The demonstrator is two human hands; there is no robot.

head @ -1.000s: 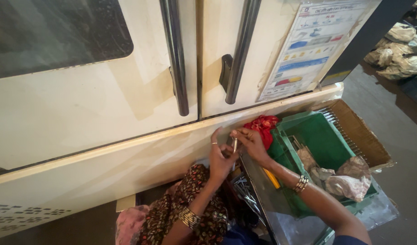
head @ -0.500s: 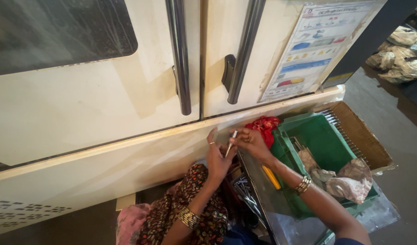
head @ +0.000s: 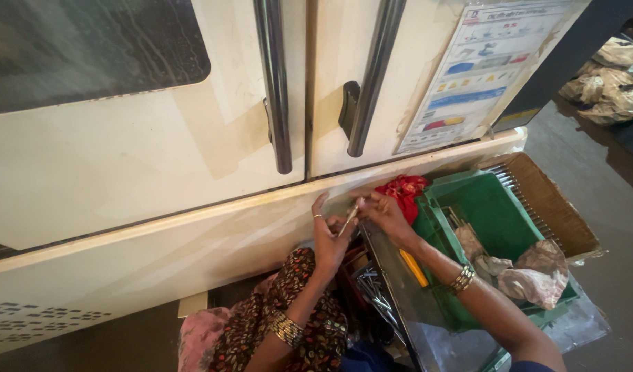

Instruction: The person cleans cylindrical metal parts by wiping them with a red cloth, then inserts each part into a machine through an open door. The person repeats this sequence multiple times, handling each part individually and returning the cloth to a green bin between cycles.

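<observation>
Both hands up at the lower cream panel (head: 192, 241) of the vehicle body, just under the double doors (head: 192, 131).

Left hand (head: 330, 238): palm open toward the panel, fingers spread and raised, thumb side touching a small thin metal piece (head: 351, 215). Not closed around it; more steadying than gripping.

Right hand (head: 385, 215): fingers pinched shut on the same metal piece, holding it at an angle, upper tip near the panel edge. What kind of part it is, can't tell: too small, partly hidden by the fingers.

So the piece sits between the two hands, right at the seam where the panel meets the sill below the doors.

Around them:
- Red cloth (head: 402, 189) just beside the right hand, against the green crate (head: 495, 213).
- Crate holds crumpled plastic bags (head: 530, 275); cardboard box (head: 550, 207) just behind it.
- Yellow-handled tool (head: 414, 267) lies under the right forearm, on a grey metal tray (head: 392, 275).
- Loose nails or screws (head: 371, 289) in a pile below the hands.
- Illustrated poster (head: 482, 69) stuck on the right door.
- Bangles on both wrists, patterned sleeve on the left arm.
</observation>
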